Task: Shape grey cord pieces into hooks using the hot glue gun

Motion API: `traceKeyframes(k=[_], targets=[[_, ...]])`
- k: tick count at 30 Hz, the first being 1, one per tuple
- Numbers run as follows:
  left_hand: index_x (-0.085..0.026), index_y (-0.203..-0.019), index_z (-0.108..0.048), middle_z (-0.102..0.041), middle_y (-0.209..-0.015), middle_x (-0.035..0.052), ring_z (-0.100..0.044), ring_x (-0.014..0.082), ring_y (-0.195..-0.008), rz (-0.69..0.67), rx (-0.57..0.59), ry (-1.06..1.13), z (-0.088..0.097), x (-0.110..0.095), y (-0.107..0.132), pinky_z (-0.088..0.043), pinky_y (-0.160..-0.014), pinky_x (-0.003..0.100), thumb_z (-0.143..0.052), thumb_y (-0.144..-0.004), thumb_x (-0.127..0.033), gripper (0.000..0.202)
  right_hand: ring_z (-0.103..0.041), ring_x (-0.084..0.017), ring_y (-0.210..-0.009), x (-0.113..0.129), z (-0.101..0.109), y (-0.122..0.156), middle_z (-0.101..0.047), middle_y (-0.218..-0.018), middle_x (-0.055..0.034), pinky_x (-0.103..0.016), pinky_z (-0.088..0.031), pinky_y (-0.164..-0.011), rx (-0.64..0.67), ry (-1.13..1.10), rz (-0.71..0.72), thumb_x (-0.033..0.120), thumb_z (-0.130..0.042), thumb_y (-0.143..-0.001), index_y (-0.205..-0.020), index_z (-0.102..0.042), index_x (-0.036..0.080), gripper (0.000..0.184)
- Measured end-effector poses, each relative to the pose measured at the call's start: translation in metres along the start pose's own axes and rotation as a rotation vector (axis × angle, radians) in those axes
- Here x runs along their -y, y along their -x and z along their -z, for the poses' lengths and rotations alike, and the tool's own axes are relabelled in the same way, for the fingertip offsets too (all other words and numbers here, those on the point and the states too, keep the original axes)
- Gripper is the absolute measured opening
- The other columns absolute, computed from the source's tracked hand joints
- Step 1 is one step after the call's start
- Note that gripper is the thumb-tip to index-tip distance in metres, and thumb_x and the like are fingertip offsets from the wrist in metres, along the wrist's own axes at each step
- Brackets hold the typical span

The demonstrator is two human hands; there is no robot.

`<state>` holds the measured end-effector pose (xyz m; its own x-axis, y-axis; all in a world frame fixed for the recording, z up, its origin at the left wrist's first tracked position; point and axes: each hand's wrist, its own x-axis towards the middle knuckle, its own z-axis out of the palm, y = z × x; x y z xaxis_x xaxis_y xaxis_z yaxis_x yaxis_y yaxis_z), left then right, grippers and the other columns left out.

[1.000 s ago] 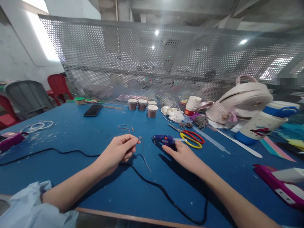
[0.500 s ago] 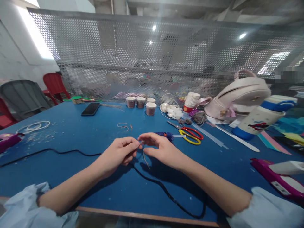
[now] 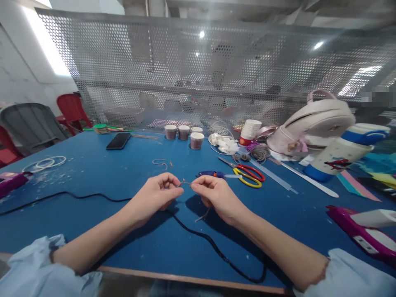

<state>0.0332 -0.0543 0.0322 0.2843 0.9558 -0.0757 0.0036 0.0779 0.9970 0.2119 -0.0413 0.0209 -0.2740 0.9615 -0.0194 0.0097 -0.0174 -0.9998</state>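
Note:
Over the blue table [image 3: 130, 243] my left hand [image 3: 156, 196] and my right hand [image 3: 213, 196] face each other, a few centimetres apart. Both pinch a thin grey-brown string [image 3: 185, 182] stretched between their fingertips. A loose end of it hangs under my right hand down to the table. Just behind my right hand lies a blue glue gun [image 3: 210, 174], untouched. Its black cord [image 3: 201, 237] runs under my hands and off to the left.
Red and yellow scissors [image 3: 249, 175] and clear glue sticks lie right of the gun. Paper cups [image 3: 184, 134], a phone [image 3: 118, 141], a pale backpack [image 3: 312, 126] and a white-blue bottle [image 3: 343, 154] stand further back. A magenta tool [image 3: 361, 237] lies at right; a perforated metal screen closes the far side.
My right hand left the glue gun and came to the string held by my left hand. It took hold of it, and the two hands have drawn it taut between them.

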Motion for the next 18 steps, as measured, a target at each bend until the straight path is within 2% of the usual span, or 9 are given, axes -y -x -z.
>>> traceKeyframes(k=[11, 18], targets=[[-0.013, -0.080, -0.065, -0.042, -0.055, -0.0048, -0.028, 0.0037, -0.042, 0.034, -0.026, -0.017, 0.0003, 0.0002, -0.0005, -0.015, -0.040, 0.019, -0.061, -0.073, -0.037, 0.025, -0.026, -0.004, -0.042, 0.0024, -0.0005, 0.0036, -0.039, -0.050, 0.0089, -0.022, -0.018, -0.041, -0.034, -0.040, -0.008, 0.040, -0.071, -0.065, -0.070, -0.061, 0.016, 0.026], [-0.014, -0.067, -0.058, -0.037, -0.048, -0.0074, -0.028, 0.0044, -0.041, -0.038, -0.066, -0.148, -0.0023, -0.0015, 0.0023, -0.019, -0.040, 0.018, -0.060, -0.074, -0.036, 0.023, -0.027, -0.004, -0.043, 0.0026, 0.0002, 0.0045, -0.042, -0.052, 0.0081, -0.022, -0.018, -0.042, -0.031, -0.028, 0.012, 0.038, -0.070, -0.067, -0.071, -0.063, 0.017, 0.023]])
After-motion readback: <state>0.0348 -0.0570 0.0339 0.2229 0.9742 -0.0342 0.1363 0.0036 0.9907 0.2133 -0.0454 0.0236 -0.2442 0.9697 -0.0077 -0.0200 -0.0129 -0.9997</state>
